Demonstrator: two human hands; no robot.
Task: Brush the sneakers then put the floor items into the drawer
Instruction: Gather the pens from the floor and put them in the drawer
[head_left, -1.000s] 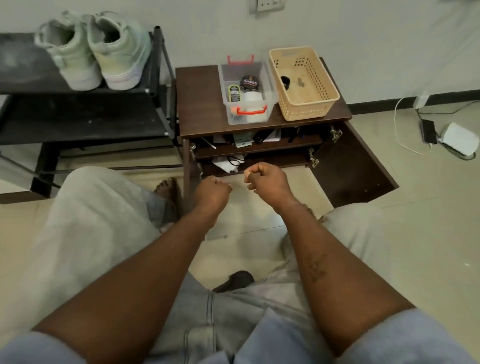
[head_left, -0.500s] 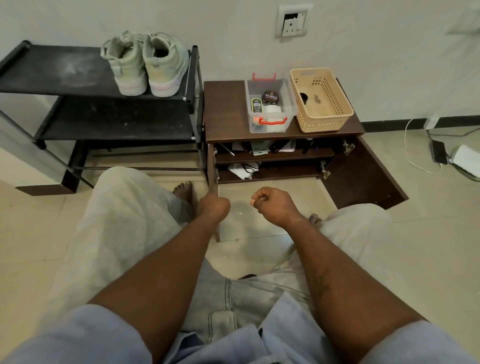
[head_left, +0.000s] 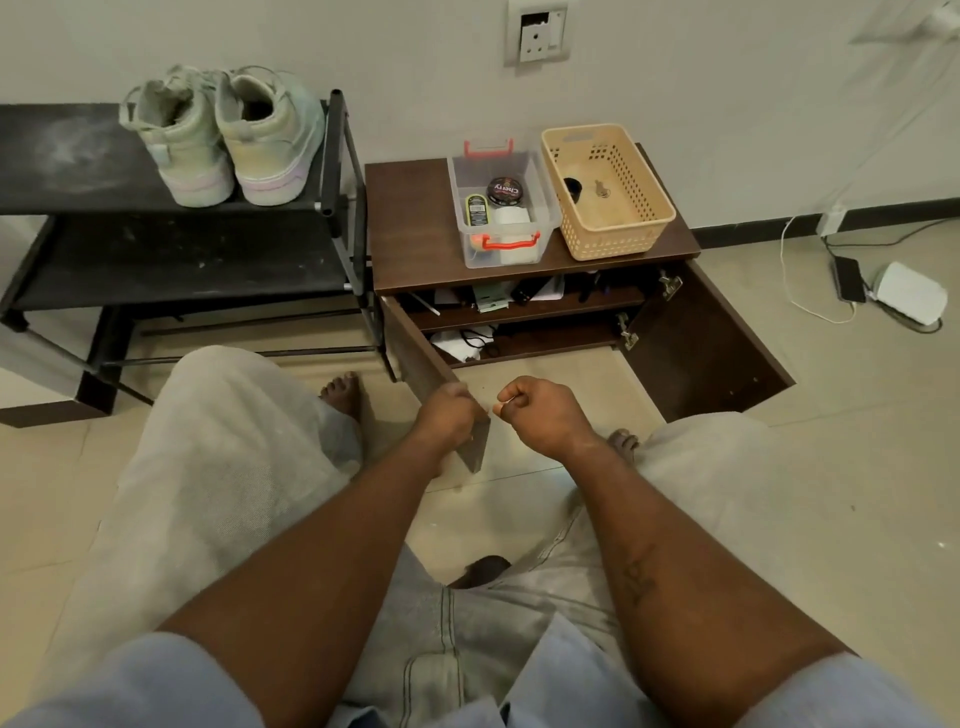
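- The left hand (head_left: 449, 415) grips the edge of the cabinet door (head_left: 415, 345).
- The right hand (head_left: 540, 415) is an empty fist.
- The sneakers (head_left: 223, 140) sit on the black rack (head_left: 78, 161).
- A tin (head_left: 505, 189) says "Cherry".

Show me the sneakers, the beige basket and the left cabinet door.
sneakers (head_left: 260, 145), head view, heel of the right shoe
beige basket (head_left: 618, 236), head view, front wall
left cabinet door (head_left: 421, 358), head view, brown face

Pale green sneakers (head_left: 221, 148), upright, side by side atop black rack (head_left: 62, 161), brown cabinet (head_left: 410, 218) beside it, both doors open
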